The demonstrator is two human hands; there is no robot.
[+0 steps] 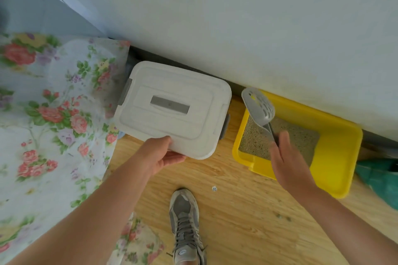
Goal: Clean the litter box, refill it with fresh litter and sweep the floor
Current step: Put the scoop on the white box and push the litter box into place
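The yellow plastic litter box sits on the floor at the right, its far side against the pale wall. Sandy grey litter covers its bottom. A grey slotted plastic scoop leans at the box's far left corner, head up over the rim and handle down toward the litter.

The right hand reaches over the near rim. Its fingers lie straight and together over the handle's end; whether they clamp it cannot be told.

Just left of the litter box is a white lidded plastic storage box with grey side latches and a grey handle set in the lid. The left hand holds its near edge, thumb on the lid and fingers curled beneath.

A grey lace-up sneaker stands on the light wood-grain floor between the two arms; the label on its tongue is too small to read. A small round white thing lies near the shoe, and a few dark crumbs lie farther right.

A floral bedspread fills the left side, close to the storage box. A teal green bag lies beside the litter box at the right edge. The bare floor is a narrow strip between bed and bag.
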